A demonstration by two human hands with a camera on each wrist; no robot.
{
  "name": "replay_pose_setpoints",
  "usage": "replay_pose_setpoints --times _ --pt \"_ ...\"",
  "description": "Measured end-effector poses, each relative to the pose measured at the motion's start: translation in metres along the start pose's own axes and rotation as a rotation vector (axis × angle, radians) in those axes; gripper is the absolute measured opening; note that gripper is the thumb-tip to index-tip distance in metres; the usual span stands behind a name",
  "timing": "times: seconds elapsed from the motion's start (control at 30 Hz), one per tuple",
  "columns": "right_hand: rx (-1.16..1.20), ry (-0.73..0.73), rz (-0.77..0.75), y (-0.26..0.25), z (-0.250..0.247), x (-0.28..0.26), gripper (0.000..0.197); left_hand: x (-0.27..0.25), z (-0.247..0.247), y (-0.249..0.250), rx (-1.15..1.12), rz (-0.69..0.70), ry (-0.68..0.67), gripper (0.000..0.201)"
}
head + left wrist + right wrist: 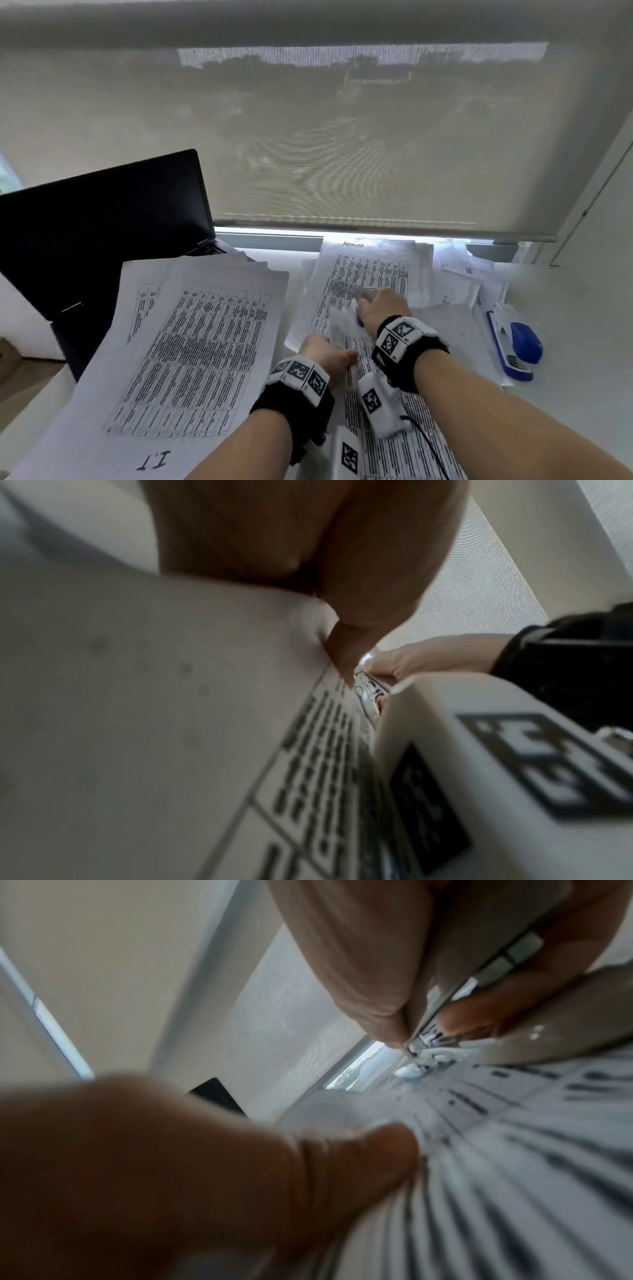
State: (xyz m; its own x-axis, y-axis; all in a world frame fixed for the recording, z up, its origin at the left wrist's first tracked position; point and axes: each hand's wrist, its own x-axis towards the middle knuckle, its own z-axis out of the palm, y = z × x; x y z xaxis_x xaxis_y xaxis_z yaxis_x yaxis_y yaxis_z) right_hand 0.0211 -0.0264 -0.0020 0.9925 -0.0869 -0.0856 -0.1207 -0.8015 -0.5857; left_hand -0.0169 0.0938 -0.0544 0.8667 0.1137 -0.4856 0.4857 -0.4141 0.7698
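A pile marked I.T (191, 342) lay sorted at lower left. At lower centre the left hand (329, 356) pinched the printed sheets (394, 455), thumb on top. The right hand (380, 308) had its fingers curled tight round a metal tool (368, 292) at their corner. Fastening was judged unfinished, with loose papers (459, 284) at right still outstanding
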Motion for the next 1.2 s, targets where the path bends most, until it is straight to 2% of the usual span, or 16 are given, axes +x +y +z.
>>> replay_pose_setpoints --times 0.07,0.13,0.23,0.4,0.53,0.63,0.73,0.87,1.2 --pt "0.056 0.049 0.018 0.004 -0.004 0.000 0.017 0.002 0.001 -0.002 0.011 -0.002 0.014 0.026" --pt "0.070 0.074 0.008 0.017 -0.010 -0.006 0.023 0.003 0.001 -0.003 0.033 -0.007 0.030 0.028" --pt "0.024 0.043 -0.013 0.044 -0.026 -0.023 0.027 0.004 0.002 -0.004 0.034 -0.007 0.028 0.043" --pt "-0.133 -0.043 -0.012 0.071 -0.042 -0.046 0.019 -0.010 0.001 0.000 0.106 0.032 0.006 0.045" --pt "-0.133 -0.057 0.013 0.066 -0.042 -0.045 0.019 -0.019 0.002 0.002 0.144 0.038 0.000 0.052" --pt "-0.133 -0.073 0.012 0.061 -0.040 -0.039 0.017 -0.019 0.003 0.002 0.121 0.039 -0.005 0.046" --pt "-0.120 -0.066 0.041 0.060 -0.032 -0.026 0.030 -0.017 0.004 0.003 0.097 0.035 -0.005 0.044" --pt "-0.069 -0.032 0.106 0.054 -0.023 -0.005 0.026 -0.013 0.006 0.002 0.085 0.026 -0.012 0.051" --pt "-0.030 0.040 0.095 0.043 -0.027 0.015 0.021 -0.006 0.005 -0.003 0.147 0.055 0.013 0.054"
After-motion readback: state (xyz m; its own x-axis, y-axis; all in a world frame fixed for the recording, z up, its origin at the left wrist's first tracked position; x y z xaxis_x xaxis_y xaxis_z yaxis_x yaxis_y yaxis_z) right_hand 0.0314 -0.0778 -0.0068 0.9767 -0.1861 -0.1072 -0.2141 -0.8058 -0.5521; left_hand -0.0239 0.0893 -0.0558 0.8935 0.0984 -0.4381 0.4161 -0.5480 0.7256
